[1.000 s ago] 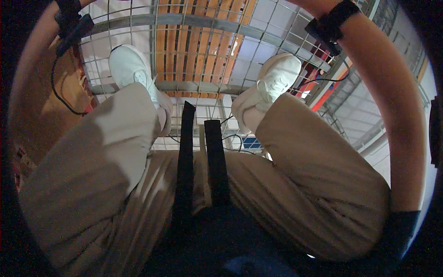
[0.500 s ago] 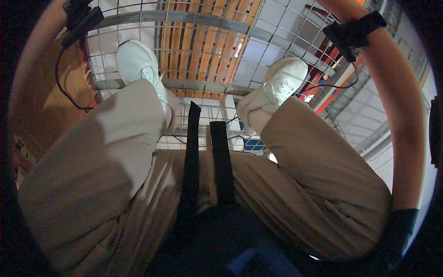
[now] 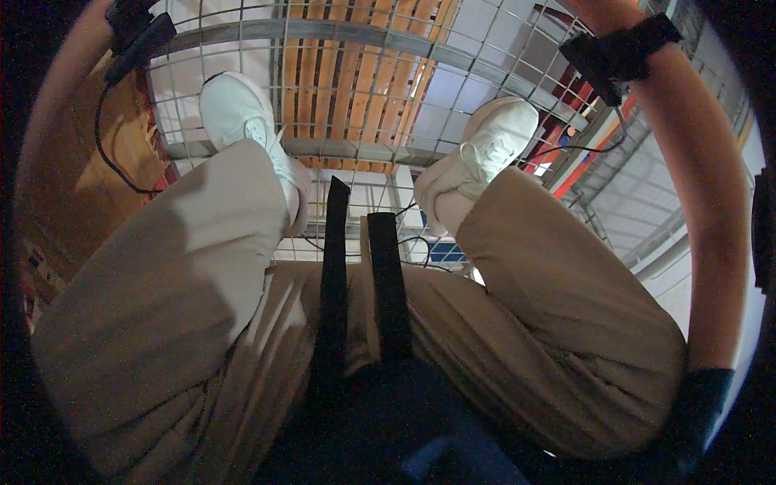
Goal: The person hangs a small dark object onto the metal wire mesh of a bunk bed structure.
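Both my forearms reach upward along the sides of the picture, and my hands lie beyond its upper edge. Around my right forearm (image 3: 711, 194) is a black strap (image 3: 626, 52) carrying a small dark device. My left forearm (image 3: 69, 89) is dim at the left rim, with a similar black device (image 3: 141, 44) near the wrist. What either hand holds or touches is hidden. My white shoes (image 3: 234, 105) are planted on a wire mesh (image 3: 347, 81), with my knees bent and spread in beige trousers (image 3: 533, 267).
Beneath the mesh are orange-brown wooden slats (image 3: 347, 73) and a grey metal bar (image 3: 323, 31). A brown panel (image 3: 89, 186) stands at the left. Black cables (image 3: 101, 137) hang from the wrist devices. Two black straps (image 3: 390, 283) dangle between my legs.
Almost nothing differs. Both wrist devices have shifted very slightly to the left, while my legs and shoes stay in place.
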The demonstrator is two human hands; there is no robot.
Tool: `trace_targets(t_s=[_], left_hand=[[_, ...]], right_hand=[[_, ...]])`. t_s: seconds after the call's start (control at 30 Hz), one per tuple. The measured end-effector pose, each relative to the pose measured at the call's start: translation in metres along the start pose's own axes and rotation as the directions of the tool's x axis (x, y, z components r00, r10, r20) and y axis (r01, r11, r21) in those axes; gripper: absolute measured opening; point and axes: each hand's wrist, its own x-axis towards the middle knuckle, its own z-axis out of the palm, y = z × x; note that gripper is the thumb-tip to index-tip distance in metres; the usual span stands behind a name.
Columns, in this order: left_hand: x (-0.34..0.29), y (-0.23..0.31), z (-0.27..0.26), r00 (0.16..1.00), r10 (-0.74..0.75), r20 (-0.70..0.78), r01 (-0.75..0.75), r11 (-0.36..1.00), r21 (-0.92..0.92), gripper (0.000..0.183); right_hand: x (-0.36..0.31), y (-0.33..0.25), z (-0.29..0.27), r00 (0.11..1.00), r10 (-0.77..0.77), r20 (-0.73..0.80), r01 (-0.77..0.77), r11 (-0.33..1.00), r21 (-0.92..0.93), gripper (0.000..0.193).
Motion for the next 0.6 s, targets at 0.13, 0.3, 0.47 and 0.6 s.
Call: trace_targets(t_s=[0.13,0.3,0.47,0.6], left_hand=[[0.001,0.004,-0.004,0.999,0.017,-0.030,-0.018,0.999,-0.029,0.043],[-0.001,0.001,-0.003,0.997,0.068,-0.048,-0.073,0.992,-0.101,0.045],[-0.004,-0.002,0.006,0.998,-0.023,-0.059,0.024,0.999,0.025,0.045],[0.013,0.015,-0.016,0.984,-0.154,0.085,0.154,0.988,0.007,0.043]], right_hand=[[0.002,-0.001,0.008,0.983,-0.166,0.077,0.177,0.967,-0.185,0.042],[0.000,-0.007,0.030,0.884,-0.465,-0.054,0.417,0.835,-0.360,0.034],[0.015,-0.009,0.035,0.923,-0.364,0.122,0.383,0.858,-0.343,0.039],[0.016,-0.017,0.036,0.984,-0.079,0.161,0.118,0.962,-0.246,0.033]])
